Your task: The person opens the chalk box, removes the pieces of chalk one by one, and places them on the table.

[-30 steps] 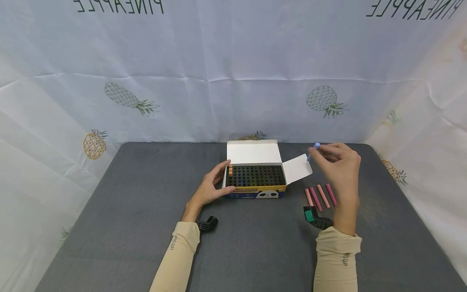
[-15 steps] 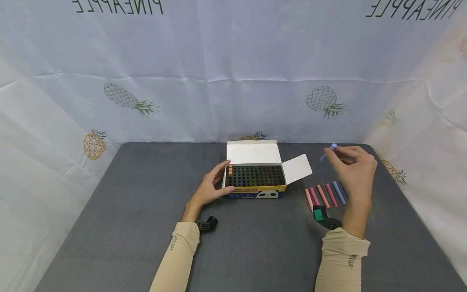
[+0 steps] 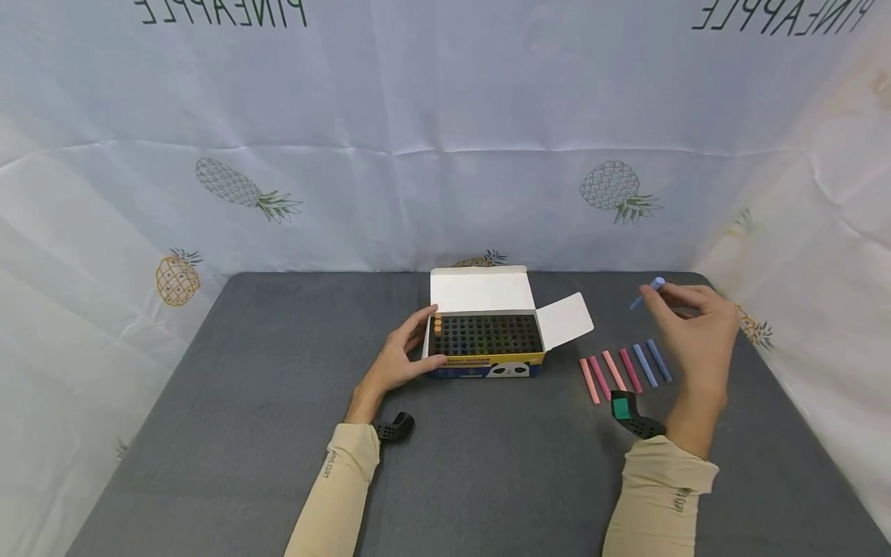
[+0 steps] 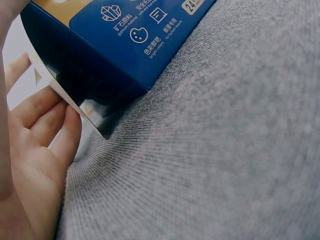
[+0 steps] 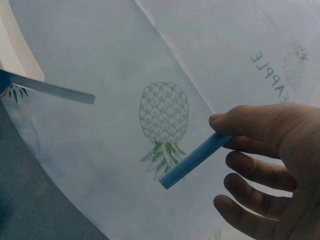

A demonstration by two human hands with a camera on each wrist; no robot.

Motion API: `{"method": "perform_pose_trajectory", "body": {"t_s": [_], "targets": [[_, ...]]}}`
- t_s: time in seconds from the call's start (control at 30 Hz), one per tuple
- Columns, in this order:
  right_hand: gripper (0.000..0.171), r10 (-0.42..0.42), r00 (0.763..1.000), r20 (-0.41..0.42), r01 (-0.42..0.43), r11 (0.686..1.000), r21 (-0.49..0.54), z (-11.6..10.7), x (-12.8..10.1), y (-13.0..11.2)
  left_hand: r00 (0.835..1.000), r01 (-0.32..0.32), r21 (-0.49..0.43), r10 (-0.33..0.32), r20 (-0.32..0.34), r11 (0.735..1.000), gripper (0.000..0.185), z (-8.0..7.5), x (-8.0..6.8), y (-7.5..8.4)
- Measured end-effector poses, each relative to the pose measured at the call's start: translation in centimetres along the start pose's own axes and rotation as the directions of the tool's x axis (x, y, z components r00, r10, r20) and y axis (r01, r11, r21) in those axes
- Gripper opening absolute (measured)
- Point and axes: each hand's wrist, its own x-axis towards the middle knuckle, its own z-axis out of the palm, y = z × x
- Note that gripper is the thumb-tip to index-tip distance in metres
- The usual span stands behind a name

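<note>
My left hand (image 3: 397, 360) holds the left end of an open chalk box (image 3: 480, 371), thumb at the front and fingers at the far left corner. In the left wrist view, those fingers (image 4: 47, 122) curl behind the white side flap, next to the blue printed box wall (image 4: 125, 55). Held up above the table's right side, a blue chalk stick (image 5: 195, 160) is pinched between thumb and forefinger of my right hand (image 3: 696, 333). The stick slants, and the other fingers hang loosely curled. Inside the box, a black holed insert (image 3: 494, 334) carries several orange chalks (image 3: 438, 323) at its left.
Pink, magenta and blue chalk sticks (image 3: 631, 370) lie in a row on the grey table (image 3: 278, 433), below and left of my right hand. The box's white lid (image 3: 480, 289) stands up behind; its right flap (image 3: 565, 321) sticks outward. A pineapple-print curtain (image 3: 397, 186) hangs behind.
My right hand has moved right with the blue chalk stick, away from the box flap. Two blue sticks on the table have come into view from behind it. My left hand stays put.
</note>
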Motion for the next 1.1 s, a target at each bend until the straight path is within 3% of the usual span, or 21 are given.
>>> {"method": "perform_pose_trajectory", "body": {"t_s": [0.27, 0.53, 0.87, 1.1], "targets": [[0.032, 0.003, 0.998, -0.06, -0.003, 1.0, -0.003, -1.2, 0.3, 1.5, 1.0, -0.004, -0.015, 0.004, 0.001, 1.0, 0.082, 0.0, 0.1, 0.0], [0.033, 0.021, 0.998, -0.061, -0.029, 0.99, -0.14, -1.6, 0.2, 2.5, 1.0, 0.021, -0.001, -0.021, 0.005, 1.0, 0.086, 0.0, 0.2, 0.3], [0.042, 0.223, 0.975, 0.009, -0.213, 0.94, -0.266, -3.1, 0.7, 4.4, 1.0, 0.028, -0.005, -0.028, 0.012, 1.0, 0.084, 0.0, 0.3, 0.3], [0.05, 0.407, 0.913, 0.035, -0.375, 0.869, -0.323, -3.7, 0.5, 5.9, 1.0, 0.006, -0.018, -0.006, 0.001, 1.0, 0.083, 0.0, 0.1, 0.0]]}}
